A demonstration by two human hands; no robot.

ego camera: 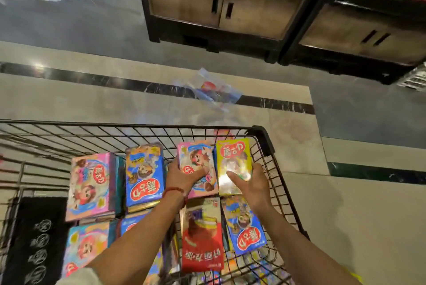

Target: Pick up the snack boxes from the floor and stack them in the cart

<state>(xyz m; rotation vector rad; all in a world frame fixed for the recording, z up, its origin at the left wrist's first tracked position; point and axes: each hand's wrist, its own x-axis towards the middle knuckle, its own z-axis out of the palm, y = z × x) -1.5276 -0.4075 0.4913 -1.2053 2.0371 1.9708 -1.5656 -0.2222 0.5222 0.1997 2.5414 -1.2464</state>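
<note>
A black wire cart (260, 134) fills the lower half of the view and holds several colourful snack boxes. My left hand (182, 175) grips a pink box (196, 158) at the cart's far right. Beside it my right hand (253, 183) holds a yellow box (232, 158) against the right wall, thumb across its face. Nearer to me lie a red box (202, 238) and a blue box (246, 227). Another blue box (144, 174) and a pink one (91, 185) stand to the left.
On the marble floor beyond the cart lies a blurred clear packet (212, 91) with red and blue contents. Dark-framed cabinets (221, 8) with wooden doors stand at the back. A black mat (34, 238) with white symbols hangs at the cart's left.
</note>
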